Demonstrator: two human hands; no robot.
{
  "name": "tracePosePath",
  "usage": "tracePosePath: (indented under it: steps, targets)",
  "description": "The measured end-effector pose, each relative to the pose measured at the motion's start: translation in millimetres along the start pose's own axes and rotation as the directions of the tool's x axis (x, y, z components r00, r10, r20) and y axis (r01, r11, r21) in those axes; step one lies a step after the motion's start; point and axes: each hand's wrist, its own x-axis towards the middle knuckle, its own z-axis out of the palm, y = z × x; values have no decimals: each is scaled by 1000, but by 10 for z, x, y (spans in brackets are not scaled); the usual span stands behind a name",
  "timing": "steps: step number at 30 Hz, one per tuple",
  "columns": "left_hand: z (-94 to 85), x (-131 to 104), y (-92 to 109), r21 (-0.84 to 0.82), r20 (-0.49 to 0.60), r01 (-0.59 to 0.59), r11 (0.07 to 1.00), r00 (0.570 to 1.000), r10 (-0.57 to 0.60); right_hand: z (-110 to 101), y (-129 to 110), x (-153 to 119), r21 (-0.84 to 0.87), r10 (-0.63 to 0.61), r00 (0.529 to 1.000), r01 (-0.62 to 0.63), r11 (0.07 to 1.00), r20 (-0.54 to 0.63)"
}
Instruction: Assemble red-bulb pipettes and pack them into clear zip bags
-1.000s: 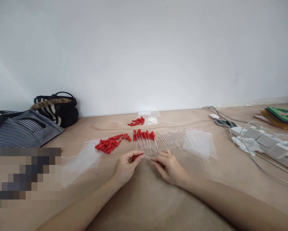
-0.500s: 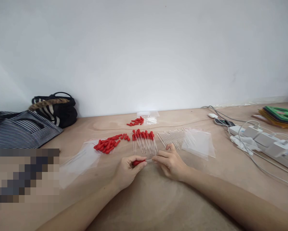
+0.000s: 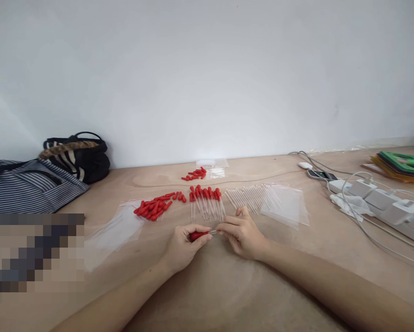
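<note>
Between thumb and fingers, my left hand [image 3: 182, 246] pinches a red rubber dropper bulb [image 3: 198, 235]. My right hand [image 3: 243, 235] is closed on a clear glass dropper tube [image 3: 213, 232], whose near end meets the bulb's mouth; how deep it sits inside is hidden by my fingertips. Just beyond my hands lies a row of droppers with red bulbs [image 3: 207, 196] on their tubes. Left of these is a heap of loose red bulbs [image 3: 153, 208]. Bare glass tubes [image 3: 253, 197] lie side by side to the right.
Clear zip bags [image 3: 115, 233] lie at the left, and more plastic bags [image 3: 288, 207] at the right. Smaller red bulbs [image 3: 195, 174] and short tubes [image 3: 217, 172] are near the wall. A power strip with white chargers [image 3: 383, 196] and cables occupies the right; a striped bag [image 3: 37, 184] the left.
My hands have come slightly closer together, and less of the tube shows between them. Everything else on the table stays in place.
</note>
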Motion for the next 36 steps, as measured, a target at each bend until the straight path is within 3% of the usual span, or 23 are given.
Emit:
tracePosePath:
  steps: [9,15,19,21,23,25,27,31,36]
  targets:
    - [-12,-1,71,-4,24,27,1000,999,-27,37,-7,16,3,-14,1000,14,1000,-6]
    - [-4,3,11,23,78,42,999,996,-44,52,-20,36,-22,-19,1000,19,1000,20]
    - [-116,69,-23,227,77,-104,968,993,88,-17,43,50,-80,6,1000,-3,997,27]
    - [-254,135,-33,429,13,-197,881,977,213,-56,119,46,-130,91,996,-92,987,-15]
    - [-435,214,-67,625,-53,-221,749,945,323,-74,208,42,-187,248,964,-263,947,-97]
    - [-621,288,-129,761,-45,-220,610,920,388,-62,286,56,-234,413,895,-444,865,-171]
    - [-771,341,-202,861,-66,-146,488,918,391,-28,333,96,-276,527,826,-564,778,-201]
    - [-893,376,-282,946,-88,-36,321,927,365,50,327,242,-342,621,763,-640,688,-181]
    - [-868,370,-269,972,-90,9,233,935,342,105,259,406,-418,678,730,-644,641,-86]
